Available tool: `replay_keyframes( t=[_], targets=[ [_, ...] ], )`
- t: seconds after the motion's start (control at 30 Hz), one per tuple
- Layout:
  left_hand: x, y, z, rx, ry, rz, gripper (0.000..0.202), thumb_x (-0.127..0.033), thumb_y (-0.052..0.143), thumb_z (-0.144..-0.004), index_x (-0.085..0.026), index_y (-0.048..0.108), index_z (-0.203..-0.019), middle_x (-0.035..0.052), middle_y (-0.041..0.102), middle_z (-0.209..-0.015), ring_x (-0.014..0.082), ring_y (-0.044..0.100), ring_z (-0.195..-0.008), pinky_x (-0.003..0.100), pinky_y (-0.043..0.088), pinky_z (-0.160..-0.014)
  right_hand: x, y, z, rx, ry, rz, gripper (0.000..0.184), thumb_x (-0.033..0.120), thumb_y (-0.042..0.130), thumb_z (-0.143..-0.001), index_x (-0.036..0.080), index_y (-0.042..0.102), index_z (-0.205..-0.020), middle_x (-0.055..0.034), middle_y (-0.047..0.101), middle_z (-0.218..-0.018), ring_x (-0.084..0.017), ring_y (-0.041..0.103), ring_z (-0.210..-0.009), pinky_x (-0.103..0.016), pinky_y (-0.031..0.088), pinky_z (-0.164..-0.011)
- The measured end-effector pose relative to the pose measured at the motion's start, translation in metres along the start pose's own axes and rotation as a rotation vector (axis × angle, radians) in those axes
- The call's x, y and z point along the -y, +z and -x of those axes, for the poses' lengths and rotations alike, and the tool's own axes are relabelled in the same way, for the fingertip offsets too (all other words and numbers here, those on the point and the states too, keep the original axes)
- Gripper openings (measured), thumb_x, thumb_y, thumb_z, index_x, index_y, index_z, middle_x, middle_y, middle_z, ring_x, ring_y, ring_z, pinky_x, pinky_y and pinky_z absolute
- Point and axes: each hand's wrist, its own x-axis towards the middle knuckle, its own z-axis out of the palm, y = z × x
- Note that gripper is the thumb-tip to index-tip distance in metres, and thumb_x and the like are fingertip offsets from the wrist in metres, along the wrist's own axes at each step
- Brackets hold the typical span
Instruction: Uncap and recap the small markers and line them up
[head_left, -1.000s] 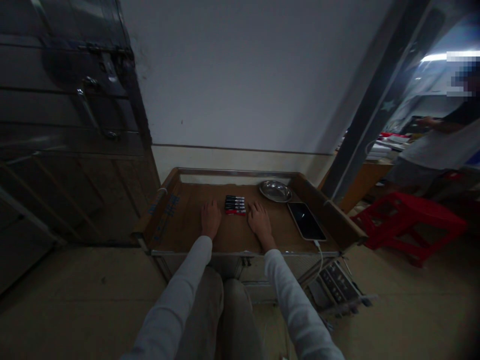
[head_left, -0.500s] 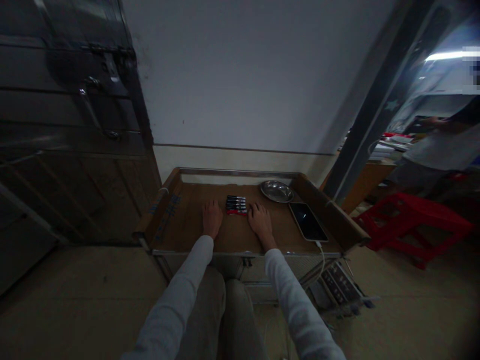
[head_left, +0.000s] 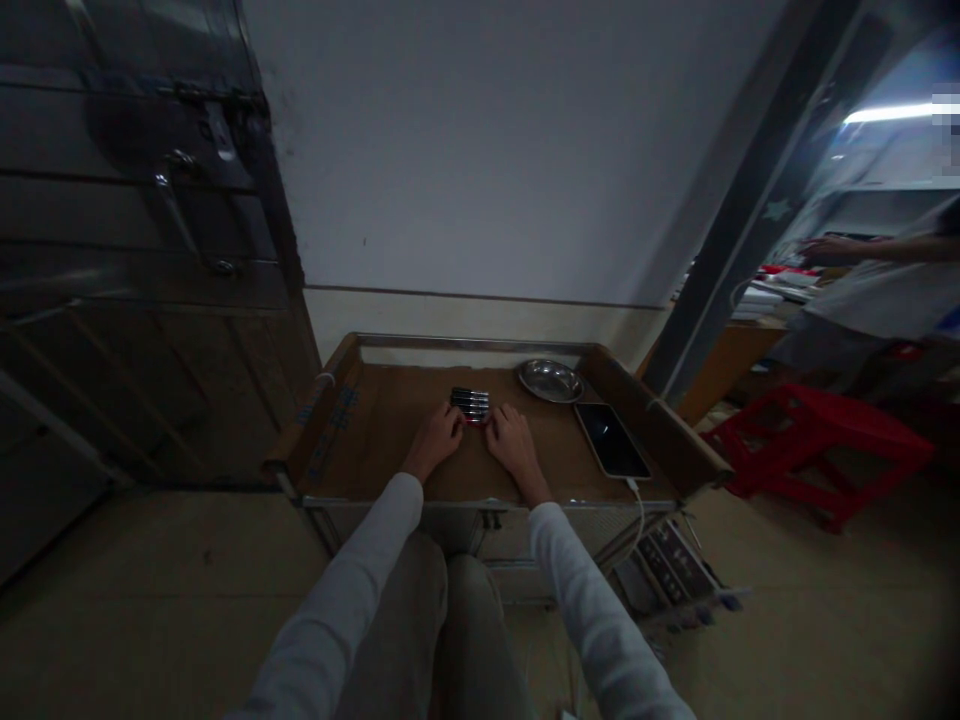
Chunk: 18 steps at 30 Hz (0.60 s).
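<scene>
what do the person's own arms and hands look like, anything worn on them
Both arms wear long, plain sleeves, pale grey or white in this dim light, softly creased and ending near the wrists: left sleeve, right sleeve. The left hand and right hand are bare, without gloves. Finer detail is too small to tell.

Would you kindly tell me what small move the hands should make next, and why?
Perhaps pinch the red pen lightly from both ends: the left hand and right hand sit at its opposite ends, though contact is unclear, and it lies on the near side of the dark pens.
</scene>
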Motion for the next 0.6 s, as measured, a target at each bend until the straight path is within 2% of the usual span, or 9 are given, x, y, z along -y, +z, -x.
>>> replay_keyframes(
  t=[0.23,0.43,0.6],
  targets=[
    [0.0070,0.0043,-0.0018,0.016,0.008,0.060,0.005,-0.021,0.051,-0.084,-0.019,0.056,-0.083,0.0029,0.053,-0.090,0.0154,0.055,-0.085,0.031,0.046,-0.082,-0.0033,0.0055,0.0000,0.058,-0.026,-0.032,0.019,0.029,0.042,-0.088,0.018,0.058,-0.093,-0.0100,0.056,-0.100,-0.022,0.048,-0.094,-0.032,0.034,-0.080],
    [0.0024,0.0016,-0.0066,-0.073,-0.015,0.029,0.011,-0.024,0.046,-0.089,-0.018,0.055,-0.090,0.0040,0.055,-0.094,0.0163,0.055,-0.090,0.032,0.046,-0.085,-0.0018,0.0048,-0.0042,-0.081,-0.043,-0.040,0.026,0.028,0.035,-0.092,0.016,0.057,-0.094,-0.0101,0.057,-0.093,-0.021,0.050,-0.088,-0.031,0.036,-0.078],
    [0.0010,0.0039,-0.0091,-0.075,0.043,0.042,0.011,-0.024,0.046,-0.089,-0.020,0.055,-0.092,0.0031,0.057,-0.096,0.0162,0.056,-0.093,0.032,0.045,-0.088,-0.0004,0.0064,-0.0058,-0.090,-0.126,-0.097,0.023,0.026,0.037,-0.093,0.018,0.059,-0.095,-0.0082,0.061,-0.094,-0.021,0.052,-0.085,-0.031,0.038,-0.078]
  ],
)
